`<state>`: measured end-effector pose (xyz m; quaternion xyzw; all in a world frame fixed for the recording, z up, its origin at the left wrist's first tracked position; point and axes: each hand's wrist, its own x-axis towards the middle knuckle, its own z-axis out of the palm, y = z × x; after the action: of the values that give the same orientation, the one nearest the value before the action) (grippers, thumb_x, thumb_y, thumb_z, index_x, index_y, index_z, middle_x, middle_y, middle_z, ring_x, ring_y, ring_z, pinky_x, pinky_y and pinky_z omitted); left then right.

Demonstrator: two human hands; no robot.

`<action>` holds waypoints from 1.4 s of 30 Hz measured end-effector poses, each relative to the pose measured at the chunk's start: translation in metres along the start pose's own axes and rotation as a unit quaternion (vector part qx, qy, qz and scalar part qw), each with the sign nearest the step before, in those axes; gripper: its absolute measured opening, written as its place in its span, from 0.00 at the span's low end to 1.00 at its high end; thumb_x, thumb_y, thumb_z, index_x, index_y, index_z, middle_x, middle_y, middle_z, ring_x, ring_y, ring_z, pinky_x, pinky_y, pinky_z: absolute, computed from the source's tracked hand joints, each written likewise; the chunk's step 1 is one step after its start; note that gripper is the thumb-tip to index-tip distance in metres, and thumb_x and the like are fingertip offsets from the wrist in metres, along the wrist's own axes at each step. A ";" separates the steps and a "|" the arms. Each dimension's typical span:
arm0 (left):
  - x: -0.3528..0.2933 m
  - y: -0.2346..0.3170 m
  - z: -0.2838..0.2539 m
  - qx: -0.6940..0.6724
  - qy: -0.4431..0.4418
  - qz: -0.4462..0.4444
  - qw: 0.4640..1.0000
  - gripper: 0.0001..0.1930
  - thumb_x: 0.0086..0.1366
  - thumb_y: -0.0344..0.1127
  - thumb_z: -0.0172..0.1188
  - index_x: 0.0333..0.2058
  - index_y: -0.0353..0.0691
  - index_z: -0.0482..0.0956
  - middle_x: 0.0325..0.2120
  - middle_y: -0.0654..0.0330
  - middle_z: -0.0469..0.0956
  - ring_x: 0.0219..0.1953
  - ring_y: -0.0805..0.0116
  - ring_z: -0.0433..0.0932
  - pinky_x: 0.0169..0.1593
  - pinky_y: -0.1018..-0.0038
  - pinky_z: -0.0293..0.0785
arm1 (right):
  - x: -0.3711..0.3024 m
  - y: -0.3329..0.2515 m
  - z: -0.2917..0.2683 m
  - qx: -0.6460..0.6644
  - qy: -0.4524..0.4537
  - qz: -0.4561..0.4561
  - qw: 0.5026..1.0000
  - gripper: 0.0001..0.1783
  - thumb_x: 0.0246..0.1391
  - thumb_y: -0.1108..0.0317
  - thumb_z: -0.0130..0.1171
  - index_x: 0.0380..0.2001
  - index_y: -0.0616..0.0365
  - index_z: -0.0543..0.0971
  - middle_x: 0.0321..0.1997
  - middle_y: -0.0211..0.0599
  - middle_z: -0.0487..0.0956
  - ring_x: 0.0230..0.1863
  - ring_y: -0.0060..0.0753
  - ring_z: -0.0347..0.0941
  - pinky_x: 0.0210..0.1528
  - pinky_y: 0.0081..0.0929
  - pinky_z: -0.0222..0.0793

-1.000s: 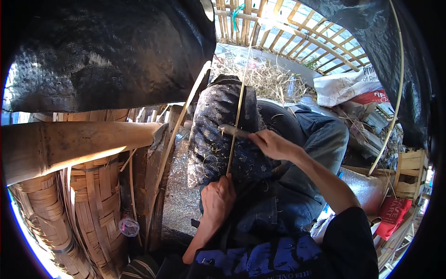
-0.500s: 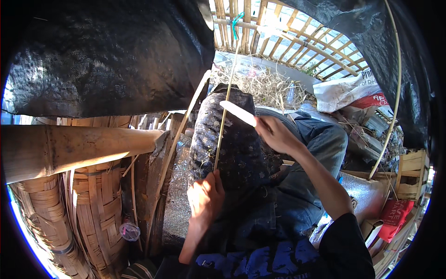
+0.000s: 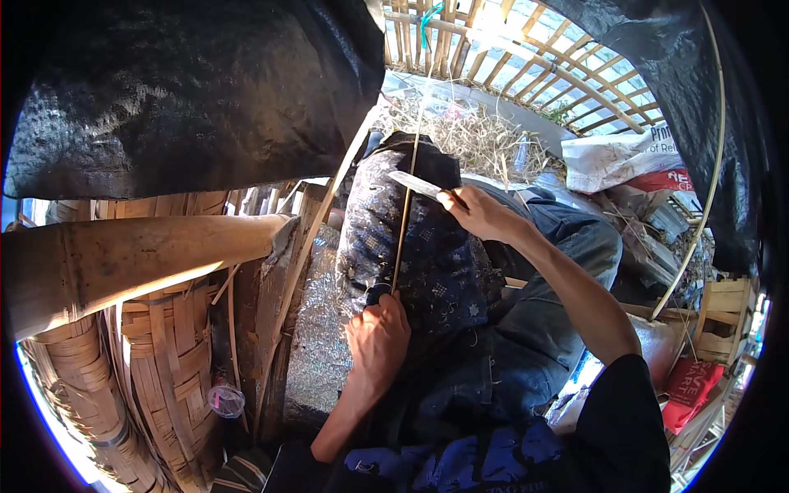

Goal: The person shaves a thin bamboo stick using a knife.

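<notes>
A long thin bamboo strip (image 3: 404,230) runs up and away over a dark patterned cloth (image 3: 444,271) draped across my leg. Its near end is gripped by my left hand (image 3: 379,335), fingers closed round it. My right hand (image 3: 477,212) is closed on the handle of a knife (image 3: 417,184). The pale blade points left and lies across the strip, over the upper part of the cloth; whether its edge bites into the bamboo cannot be made out. The knife's handle is mostly hidden in my fingers.
A thick bamboo pole (image 3: 156,255) juts in from the left above woven bamboo baskets (image 3: 164,353). Black plastic sheeting (image 3: 197,99) hangs at upper left. Pale shavings (image 3: 460,135) heap beyond my knees. A white sack (image 3: 612,160) and a red bag (image 3: 692,393) sit at right.
The knife's blade has turned, its face no longer bright white. The strip leans less, and my left hand sits slightly further right. The whole view has shifted a little.
</notes>
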<state>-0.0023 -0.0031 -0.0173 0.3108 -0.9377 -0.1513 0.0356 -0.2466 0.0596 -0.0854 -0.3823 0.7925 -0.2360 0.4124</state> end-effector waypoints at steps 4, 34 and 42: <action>-0.002 0.002 0.002 0.026 -0.010 -0.010 1.000 0.16 0.62 0.35 0.52 0.15 0.41 0.65 0.07 0.54 0.68 0.08 0.55 0.68 0.14 0.62 0.63 | -0.014 -0.023 -0.014 0.029 0.025 -0.010 0.999 0.23 0.62 0.53 0.43 0.27 0.64 0.69 0.13 0.32 0.61 0.13 0.21 0.58 0.15 0.29 0.54; -0.017 -0.009 -0.041 -0.690 -0.227 -0.441 0.528 0.17 0.66 0.47 0.51 0.23 0.43 0.69 0.15 0.71 0.59 0.17 0.83 0.56 0.22 0.83 0.51 | -0.041 -0.018 -0.001 -0.007 0.196 -0.144 0.970 0.18 0.58 0.60 0.49 0.27 0.68 0.72 0.19 0.54 0.70 0.24 0.54 0.68 0.29 0.43 0.62; -0.020 -0.004 -0.027 -0.760 -0.269 -0.415 0.421 0.18 0.68 0.46 0.43 0.18 0.50 0.61 0.07 0.73 0.50 0.10 0.79 0.47 0.21 0.80 0.49 | -0.039 -0.021 0.004 0.041 0.039 0.049 0.997 0.26 0.61 0.54 0.45 0.24 0.70 0.71 0.21 0.58 0.71 0.26 0.59 0.69 0.29 0.46 0.61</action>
<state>0.0206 -0.0017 0.0076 0.4525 -0.1600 -0.8750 -0.0639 -0.2198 0.0784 -0.0546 -0.3162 0.8155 -0.2621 0.4077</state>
